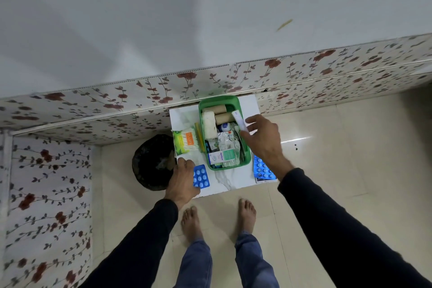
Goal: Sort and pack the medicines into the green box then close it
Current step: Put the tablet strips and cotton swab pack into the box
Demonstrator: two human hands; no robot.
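The open green box stands on a small white table, filled with bandage rolls, a white pad, clear packets and a green-white medicine carton. My right hand hovers over the box's right side, fingers shut on a slim white box. My left hand rests on the table's front left, touching a blue blister strip. A pack of cotton buds lies left of the box. More blue blister strips lie at the front right, partly under my right forearm.
A dark round bin sits on the floor left of the table. A floral-patterned ledge runs behind the table and down the left side. My bare feet stand on cream tiles just in front.
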